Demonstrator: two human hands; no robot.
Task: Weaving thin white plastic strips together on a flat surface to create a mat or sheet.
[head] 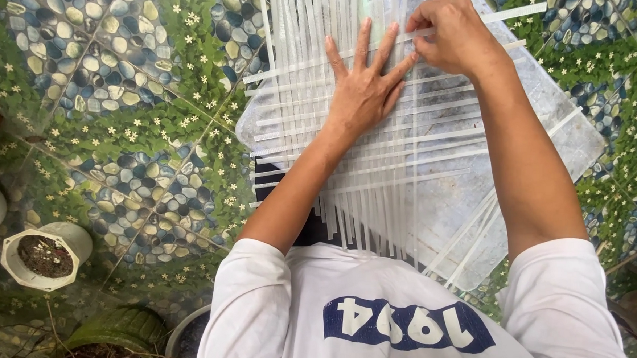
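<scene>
Head camera looks straight down on a loose mat of pale translucent strips (375,147), crossed over and under one another on a clear plastic sheet (548,116) spread over the pebble-and-flower patterned floor (110,81). The left hand (363,89) lies flat on the weave with its fingers spread wide, pinning the crossings in the middle. The right hand (452,34), just beside it and touching its fingertips, pinches one crosswise strip (520,12) between thumb and bent fingers near the far edge. To seat this strip well, I judge the flat hand should keep its pressure even while the pinched strip is drawn snug and parallel to its neighbours. A white pot of soil (45,255) stands well apart on the person's left.
</scene>
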